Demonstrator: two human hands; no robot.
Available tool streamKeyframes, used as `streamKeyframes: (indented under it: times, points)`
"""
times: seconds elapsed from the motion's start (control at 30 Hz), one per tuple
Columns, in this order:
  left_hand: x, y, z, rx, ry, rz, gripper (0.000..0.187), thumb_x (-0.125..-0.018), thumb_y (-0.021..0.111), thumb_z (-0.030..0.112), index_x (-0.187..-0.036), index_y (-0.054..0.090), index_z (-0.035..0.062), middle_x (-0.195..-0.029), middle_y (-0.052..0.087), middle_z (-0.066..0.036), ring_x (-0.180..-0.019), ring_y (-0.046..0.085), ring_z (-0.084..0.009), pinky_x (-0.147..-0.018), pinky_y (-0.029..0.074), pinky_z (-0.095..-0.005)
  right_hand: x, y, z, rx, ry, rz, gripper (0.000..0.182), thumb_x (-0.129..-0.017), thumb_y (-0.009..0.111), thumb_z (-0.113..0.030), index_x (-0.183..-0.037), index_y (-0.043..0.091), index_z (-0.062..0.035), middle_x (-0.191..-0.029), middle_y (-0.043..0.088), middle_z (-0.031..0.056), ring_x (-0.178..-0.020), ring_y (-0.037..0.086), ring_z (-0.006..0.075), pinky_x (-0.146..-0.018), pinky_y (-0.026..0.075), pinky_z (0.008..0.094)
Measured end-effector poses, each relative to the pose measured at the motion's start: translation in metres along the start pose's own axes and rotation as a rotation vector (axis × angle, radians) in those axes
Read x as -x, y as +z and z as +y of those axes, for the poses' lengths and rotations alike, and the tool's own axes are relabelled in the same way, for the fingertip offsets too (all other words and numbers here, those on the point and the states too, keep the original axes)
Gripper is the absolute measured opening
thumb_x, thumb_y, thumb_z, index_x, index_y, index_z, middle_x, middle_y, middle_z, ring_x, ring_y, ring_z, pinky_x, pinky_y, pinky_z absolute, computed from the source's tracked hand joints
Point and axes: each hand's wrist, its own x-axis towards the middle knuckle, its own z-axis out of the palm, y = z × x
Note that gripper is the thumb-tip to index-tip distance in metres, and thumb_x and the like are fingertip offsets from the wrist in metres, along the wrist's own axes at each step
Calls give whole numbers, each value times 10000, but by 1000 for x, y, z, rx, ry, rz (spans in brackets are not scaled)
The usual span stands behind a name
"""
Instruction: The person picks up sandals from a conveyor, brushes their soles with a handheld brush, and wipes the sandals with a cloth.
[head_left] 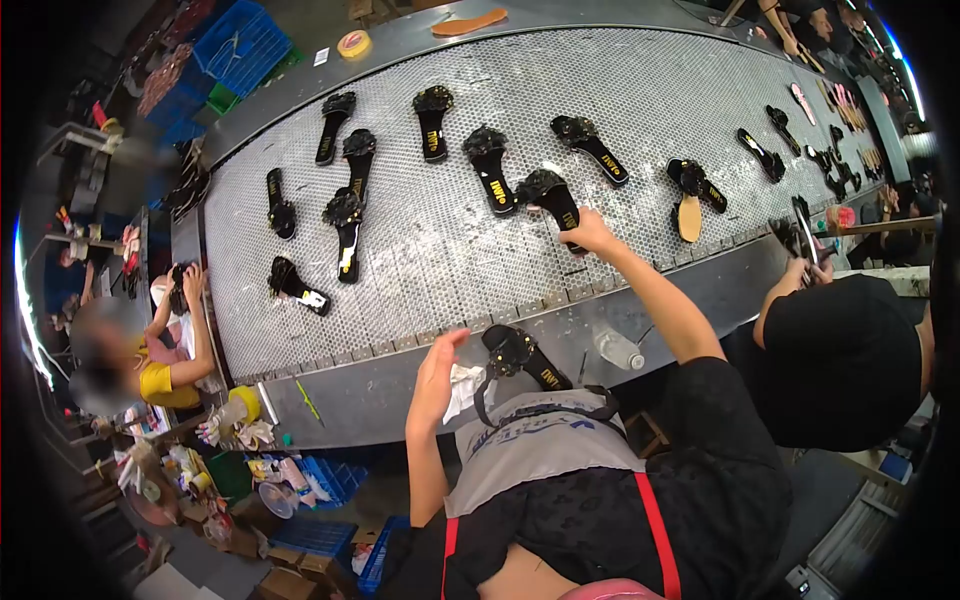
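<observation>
My right hand [590, 232] reaches over the mesh conveyor and grips the heel end of a black slide sandal [562, 207], whose strap carries a dark flower-like decoration. Close to my body, my left hand [433, 375] is raised over the metal ledge with its fingers stretched out and nothing in them. A white crumpled cloth [464, 388] lies beside that hand. Another black slide sandal [540, 362] rests on the ledge in front of my apron. Yellow lettering marks the insoles of both sandals.
Several similar sandals [487, 170] lie spread over the conveyor [400, 300]. A clear bottle [618, 350] and a green pen [309, 400] are on the ledge [370, 385]. Tape [354, 44] sits at the far edge. Co-workers are at left [170, 360] and right [840, 350].
</observation>
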Motion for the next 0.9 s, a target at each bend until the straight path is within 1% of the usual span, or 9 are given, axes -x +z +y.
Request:
streamKeyframes:
  times: [0.03,0.23,0.3,0.37,0.57,0.7,0.73,0.83,0.9]
  points:
    - [2,3,0,69,17,-4,600,-1116,321,484,-1393,573,14,-1408,614,-145,-1352,543,-253,-1108,432,-438,46,6,-31,-229,-20,-22,412,-732,801,-51,-1047,547,23,-717,628,79,-563,651,182,-460,569,328]
    - [-21,28,3,612,83,186,790,-1080,260,641,-1458,508,-6,-1421,605,-197,-1374,540,-274,-1113,454,-481,258,46,-104,-365,-330,-282,591,-767,852,-133,-1230,511,3,-918,676,94,-761,680,199,-632,593,328]
    - [-10,26,68,1236,121,-120,904,-1033,236,729,-1525,418,-8,-1480,534,-265,-1408,504,-364,-1116,463,-553,297,64,-97,-72,-724,-149,643,-744,886,-192,-1243,531,4,-949,699,107,-832,691,196,-709,570,329]
    - [20,35,124,1429,295,-296,999,-990,215,797,-1566,341,-9,-1530,447,-321,-1416,461,-473,-1113,459,-606,334,83,-102,-51,-650,-118,637,-728,901,-228,-1210,554,2,-955,698,106,-832,671,167,-761,549,326]
    - [68,55,136,1067,548,-380,1045,-962,176,833,-1568,330,-5,-1518,395,-399,-1390,443,-560,-1115,440,-636,370,111,-69,-215,-611,-94,537,-765,872,-145,-1182,562,-10,-947,698,85,-828,657,139,-757,543,306]
    - [81,61,147,802,699,-552,921,-1027,364,692,-1519,377,-86,-1494,414,-420,-1374,469,-556,-1102,447,-615,385,101,-65,-222,-687,-87,601,-755,880,-119,-1259,570,-11,-1036,711,98,-952,691,164,-833,554,328]
    - [90,58,159,725,683,-529,774,-1022,523,512,-1456,456,-126,-1438,506,-395,-1336,540,-505,-1097,464,-568,389,100,-66,-254,-742,-63,615,-757,880,-116,-1279,570,-10,-1059,711,103,-974,694,174,-845,556,336]
    - [109,56,188,299,691,-460,687,-970,600,418,-1387,548,-126,-1359,607,-347,-1284,613,-437,-1102,473,-515,394,97,-56,-285,-843,22,673,-758,898,-123,-1333,567,-10,-1142,702,113,-1035,686,201,-890,551,358]
    - [116,68,199,261,728,-433,640,-921,607,370,-1324,608,-128,-1280,679,-298,-1197,687,-369,-1069,508,-439,396,93,-58,-304,-881,62,679,-751,909,-135,-1325,569,-10,-1144,701,111,-1043,685,207,-899,549,361]
